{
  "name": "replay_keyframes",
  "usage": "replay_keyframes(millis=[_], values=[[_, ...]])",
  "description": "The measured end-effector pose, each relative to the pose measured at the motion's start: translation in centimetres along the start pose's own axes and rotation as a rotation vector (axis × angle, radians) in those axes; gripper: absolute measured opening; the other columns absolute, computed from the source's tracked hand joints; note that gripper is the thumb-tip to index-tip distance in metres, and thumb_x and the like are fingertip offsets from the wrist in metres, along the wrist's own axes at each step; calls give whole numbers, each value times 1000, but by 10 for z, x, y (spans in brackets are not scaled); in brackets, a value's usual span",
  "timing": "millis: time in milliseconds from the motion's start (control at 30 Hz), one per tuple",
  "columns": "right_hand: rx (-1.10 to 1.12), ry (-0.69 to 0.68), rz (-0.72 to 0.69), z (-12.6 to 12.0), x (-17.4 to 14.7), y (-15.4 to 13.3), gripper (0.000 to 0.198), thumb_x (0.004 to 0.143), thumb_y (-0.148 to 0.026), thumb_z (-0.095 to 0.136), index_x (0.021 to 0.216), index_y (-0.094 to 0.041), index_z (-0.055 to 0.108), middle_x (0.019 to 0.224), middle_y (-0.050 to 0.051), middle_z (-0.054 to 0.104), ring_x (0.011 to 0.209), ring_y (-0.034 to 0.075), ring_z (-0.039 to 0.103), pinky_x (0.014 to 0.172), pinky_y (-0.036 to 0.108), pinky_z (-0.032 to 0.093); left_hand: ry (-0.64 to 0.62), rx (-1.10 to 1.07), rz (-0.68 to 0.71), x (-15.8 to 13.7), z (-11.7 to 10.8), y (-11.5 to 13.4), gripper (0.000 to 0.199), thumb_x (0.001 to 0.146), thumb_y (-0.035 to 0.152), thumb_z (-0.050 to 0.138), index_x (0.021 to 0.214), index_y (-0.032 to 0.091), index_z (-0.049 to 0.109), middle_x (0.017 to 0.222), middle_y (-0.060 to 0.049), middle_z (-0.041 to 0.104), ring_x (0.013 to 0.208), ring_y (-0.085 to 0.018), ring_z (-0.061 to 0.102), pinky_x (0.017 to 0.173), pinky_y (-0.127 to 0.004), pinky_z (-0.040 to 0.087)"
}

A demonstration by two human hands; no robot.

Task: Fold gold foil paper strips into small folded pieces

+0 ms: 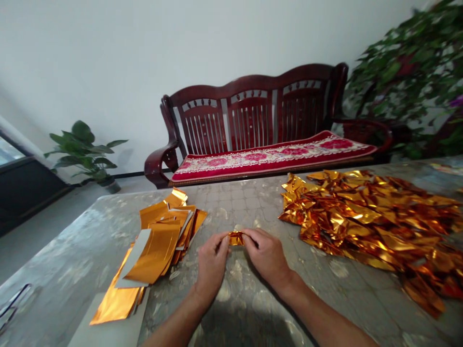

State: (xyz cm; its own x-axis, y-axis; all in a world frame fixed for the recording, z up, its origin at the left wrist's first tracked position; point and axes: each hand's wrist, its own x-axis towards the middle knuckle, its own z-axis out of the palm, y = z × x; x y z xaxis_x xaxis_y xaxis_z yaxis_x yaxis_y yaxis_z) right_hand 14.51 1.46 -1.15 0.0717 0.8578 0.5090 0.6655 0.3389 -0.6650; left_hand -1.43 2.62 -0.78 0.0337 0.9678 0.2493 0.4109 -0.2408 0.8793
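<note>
A small piece of folded gold foil paper [236, 238] is stretched between my two hands, just above the table. My left hand [212, 258] pinches its left end between thumb and fingers. On the other end, my right hand [268, 258] has the same kind of pinch; the fingers hide both ends of the piece. To the left lies a loose stack of flat gold foil sheets [155, 250], some showing a pale grey back. A large heap of folded gold foil pieces [358, 217] spreads over the table's right side.
The table [249, 299] has a grey patterned cover. A pale board [97, 332] lies under the stack, and glasses [14, 303] rest at the left edge. Beyond stand a dark wooden bench [249, 115] with a red floral cushion [275, 154], a potted plant [87, 149] and leafy greenery [401, 72].
</note>
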Motion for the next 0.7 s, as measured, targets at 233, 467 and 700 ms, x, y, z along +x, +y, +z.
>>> replay_keyframes(millis=[233, 467, 700], values=[[31, 13, 34, 6, -2, -5, 23, 90, -19, 51, 95, -22, 73, 88, 4, 74, 82, 17, 69, 76, 27, 52, -35, -247, -218, 4, 7, -2, 22, 77, 36, 67, 86, 17, 73, 68, -1, 73, 55, -15, 65, 56, -24, 52], [64, -43, 90, 10, -4, -8, 22, 90, -19, 50, 90, -23, 72, 86, 2, 75, 80, 17, 69, 72, 26, 49, -38, -276, -241, 4, 11, -5, 22, 78, 37, 67, 75, 16, 64, 55, 1, 66, 49, -13, 62, 52, -21, 51], [44, -37, 115, 12, -5, -12, 22, 89, -19, 49, 89, -23, 71, 81, 1, 75, 75, 17, 69, 67, 25, 46, -37, -276, -254, 0, 13, -3, 23, 79, 39, 65, 76, 17, 60, 53, 2, 65, 48, -14, 63, 52, -22, 50]])
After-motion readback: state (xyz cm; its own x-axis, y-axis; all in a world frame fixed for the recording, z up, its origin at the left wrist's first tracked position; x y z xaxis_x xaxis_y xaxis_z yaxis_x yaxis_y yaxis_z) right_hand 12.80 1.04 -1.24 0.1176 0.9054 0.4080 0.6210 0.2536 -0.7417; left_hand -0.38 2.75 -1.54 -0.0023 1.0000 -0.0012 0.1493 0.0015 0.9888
